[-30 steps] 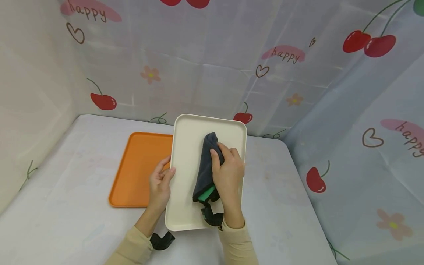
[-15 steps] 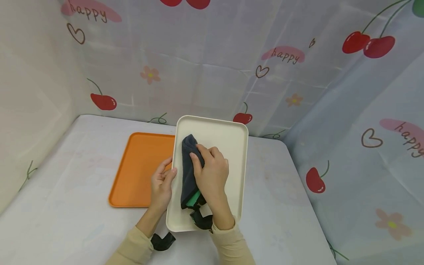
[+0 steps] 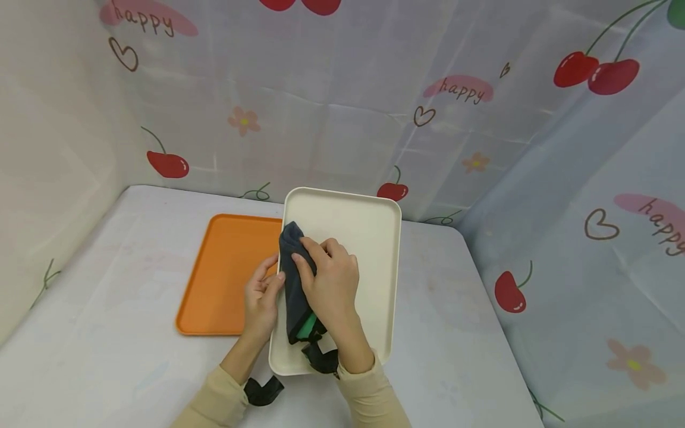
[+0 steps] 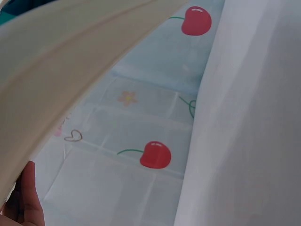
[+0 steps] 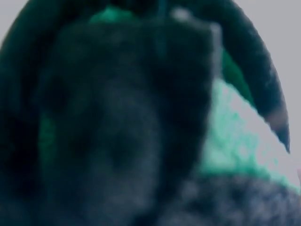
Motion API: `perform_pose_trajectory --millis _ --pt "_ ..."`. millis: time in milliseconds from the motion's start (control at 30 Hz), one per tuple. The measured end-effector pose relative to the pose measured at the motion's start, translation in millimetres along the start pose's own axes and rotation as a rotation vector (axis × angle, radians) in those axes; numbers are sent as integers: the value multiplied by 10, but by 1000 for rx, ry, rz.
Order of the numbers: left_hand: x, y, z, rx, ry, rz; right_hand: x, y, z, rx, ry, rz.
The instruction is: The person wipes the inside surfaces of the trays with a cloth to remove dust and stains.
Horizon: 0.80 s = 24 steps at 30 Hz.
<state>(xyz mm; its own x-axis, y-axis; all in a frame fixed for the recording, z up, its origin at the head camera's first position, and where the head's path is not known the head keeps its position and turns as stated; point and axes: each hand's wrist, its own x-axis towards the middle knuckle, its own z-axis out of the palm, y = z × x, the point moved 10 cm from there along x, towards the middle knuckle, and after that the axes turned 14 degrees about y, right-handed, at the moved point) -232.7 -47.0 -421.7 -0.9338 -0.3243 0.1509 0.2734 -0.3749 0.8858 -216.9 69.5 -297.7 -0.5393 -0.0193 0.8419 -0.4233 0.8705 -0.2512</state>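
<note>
White fabric curtain with printed cherries stands behind the landmark, a cream rectangular tray with rounded corners and a raised rim; white-covered table extends below and around it. Cream tray appears raised and tilted toward the person; its pale edge slants across the left wrist view. Orange rectangular tray lies on the table left of the cream tray, partly hidden by it. Folded cloth, dark grey-blue with green inner side, lies against the cream tray's face along its left rim. Right hand: thumb and fingers curled on the cloth, gripping it; right wrist view too blurred to add detail. Left hand: thumb and fingers pinch the cream tray's left rim. Change: cloth has shifted from right of the cream tray's midline to its left rim. Judgement: a wiping pass seems to have crossed the face, reaching that side.
</note>
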Motion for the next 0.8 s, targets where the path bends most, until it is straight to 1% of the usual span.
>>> perform_pose_trajectory --millis 233,467,800 --pt "-4 -29 -7 7 3 -17 -10 26 7 2 -25 10" --pt "-9 -19 5 13 -7 6 -27 74 -27 -13 -17 12" --pt "7 -5 -26 42 32 8 -58 220 -122 -40 -19 41"
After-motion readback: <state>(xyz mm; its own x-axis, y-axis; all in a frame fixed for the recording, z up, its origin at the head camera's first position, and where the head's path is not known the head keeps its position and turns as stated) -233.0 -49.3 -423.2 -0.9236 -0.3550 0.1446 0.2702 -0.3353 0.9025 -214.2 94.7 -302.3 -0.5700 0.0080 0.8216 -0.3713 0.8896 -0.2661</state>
